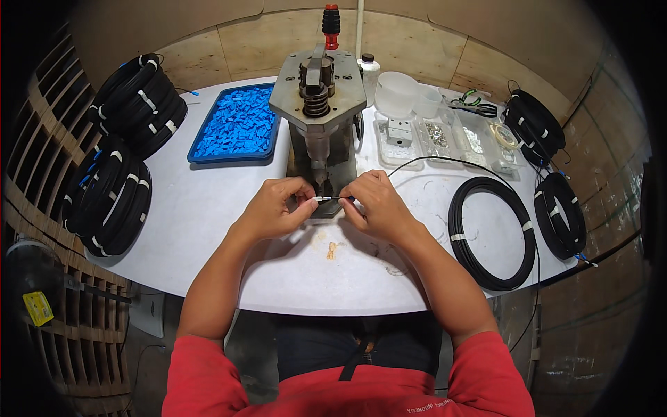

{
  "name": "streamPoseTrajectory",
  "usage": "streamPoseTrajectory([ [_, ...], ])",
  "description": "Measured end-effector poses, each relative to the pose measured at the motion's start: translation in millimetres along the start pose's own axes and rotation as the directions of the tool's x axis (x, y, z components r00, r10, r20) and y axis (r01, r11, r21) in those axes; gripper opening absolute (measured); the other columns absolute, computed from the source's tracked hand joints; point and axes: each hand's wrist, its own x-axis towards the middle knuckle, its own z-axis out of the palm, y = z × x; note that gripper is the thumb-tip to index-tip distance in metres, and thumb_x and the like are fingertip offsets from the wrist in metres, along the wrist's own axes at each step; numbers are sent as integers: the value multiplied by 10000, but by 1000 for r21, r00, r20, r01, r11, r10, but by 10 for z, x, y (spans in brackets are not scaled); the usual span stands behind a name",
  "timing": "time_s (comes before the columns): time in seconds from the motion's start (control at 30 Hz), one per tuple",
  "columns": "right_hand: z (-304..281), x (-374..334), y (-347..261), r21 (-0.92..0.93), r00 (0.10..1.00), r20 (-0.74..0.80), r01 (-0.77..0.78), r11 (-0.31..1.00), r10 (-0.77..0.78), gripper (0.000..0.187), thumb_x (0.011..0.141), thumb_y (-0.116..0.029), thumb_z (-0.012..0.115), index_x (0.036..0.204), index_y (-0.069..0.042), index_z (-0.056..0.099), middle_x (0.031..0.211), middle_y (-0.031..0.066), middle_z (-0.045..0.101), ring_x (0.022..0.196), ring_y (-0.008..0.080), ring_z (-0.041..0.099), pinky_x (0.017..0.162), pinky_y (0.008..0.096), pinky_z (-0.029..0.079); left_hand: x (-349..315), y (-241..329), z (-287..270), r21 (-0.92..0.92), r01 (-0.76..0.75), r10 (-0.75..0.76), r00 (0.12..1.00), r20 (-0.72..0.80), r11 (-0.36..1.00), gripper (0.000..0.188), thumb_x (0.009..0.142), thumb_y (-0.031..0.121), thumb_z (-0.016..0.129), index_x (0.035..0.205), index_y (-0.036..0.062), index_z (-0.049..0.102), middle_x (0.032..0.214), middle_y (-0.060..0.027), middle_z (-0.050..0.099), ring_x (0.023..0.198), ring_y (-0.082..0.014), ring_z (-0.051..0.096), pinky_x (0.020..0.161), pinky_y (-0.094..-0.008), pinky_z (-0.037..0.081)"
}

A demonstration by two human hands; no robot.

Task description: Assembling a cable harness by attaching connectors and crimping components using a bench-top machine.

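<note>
In front of a bench press (318,104), my left hand (278,207) pinches a small white and silver connector (322,199) between thumb and fingers. My right hand (375,205) grips the black cable (445,158) close to that connector, with a bit of blue showing at the fingers. Both hands are just below the press's tool head, over its metal base. From the right hand the cable arcs away to a coil (457,247) lying flat on the right, tied with white bands. Whether the connector is fixed on the cable I cannot tell.
A blue tray (201,159) of small blue plastic pieces sits left of the press. Bundled black coils (114,201) line the left edge; more coils (558,215) stand far right. Clear boxes of small parts (436,135), a white tub (397,95) and pliers (474,104) are back right.
</note>
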Motion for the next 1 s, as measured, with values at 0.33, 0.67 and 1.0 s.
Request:
streamPoseTrajectory([
  [0.33,14,-3,12,-8,999,-36,5,1000,-5,109,881,-113,731,959,-82,661,855,73,652,899,275,635,960,414,429,21,55,-8,18,-8,9,1000,-18,1000,131,873,104,754,889,-15,702,732,-104,705,664,-172,681,645,-306,528],
  [0.67,15,3,17,8,1000,-21,-8,1000,8,141,875,-110,751,991,-79,676,871,65,666,895,260,642,939,401,445,12,52,37,55,-97,101,992,-75,994,155,912,143,755,946,2,701,810,-119,716,708,-210,702,610,-321,551],
  [1.0,-146,93,15,-60,957,-284,43,997,-59,219,803,-106,833,994,-92,727,932,70,678,877,280,636,850,402,485,46,205,212,103,-169,194,921,-338,980,111,923,98,735,938,-1,688,792,-126,709,691,-218,697,626,-319,544],
])
